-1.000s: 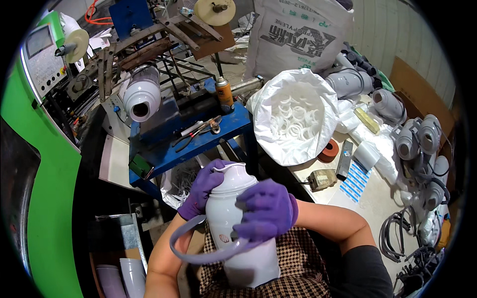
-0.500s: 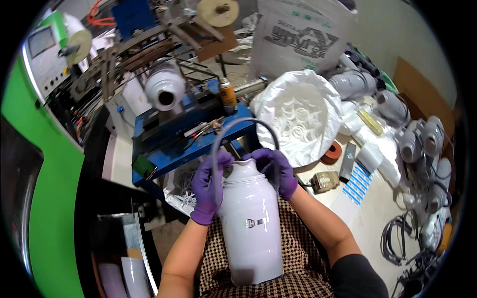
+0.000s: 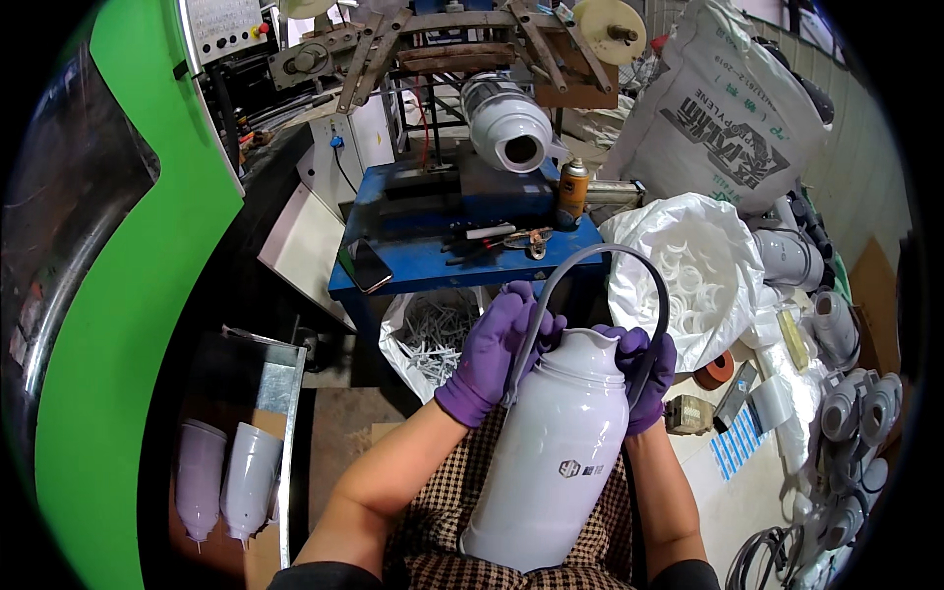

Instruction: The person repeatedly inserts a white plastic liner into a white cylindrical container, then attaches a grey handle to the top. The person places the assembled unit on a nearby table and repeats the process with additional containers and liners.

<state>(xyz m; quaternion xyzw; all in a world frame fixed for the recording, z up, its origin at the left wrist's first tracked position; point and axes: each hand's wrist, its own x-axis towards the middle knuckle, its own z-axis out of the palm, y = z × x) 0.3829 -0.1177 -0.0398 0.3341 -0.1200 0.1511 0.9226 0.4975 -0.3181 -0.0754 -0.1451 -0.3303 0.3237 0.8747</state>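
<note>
A pale grey thermos jug (image 3: 551,472) with a pouring lip leans on my checked lap, its neck upward. Its curved grey carrying handle (image 3: 621,248) arches above the neck. My left hand (image 3: 490,359), in a purple glove, grips the handle's left side near the jug's shoulder. On the other side my right hand (image 3: 649,382), also gloved in purple, closes around the handle's right side, with fingers at the neck. The fingertips behind the handle are partly hidden.
Ahead stands a blue work table (image 3: 393,280) with a phone, a spray can (image 3: 572,195) and hand tools. Another jug body (image 3: 506,128) is mounted above it. A white sack (image 3: 639,265) of white rings stands right of it. Two jug shells (image 3: 251,482) lie lower left.
My view has swung left, so the scene sits further right. The jug now tilts, its neck leaning right. Both hands stay at the handle.
</note>
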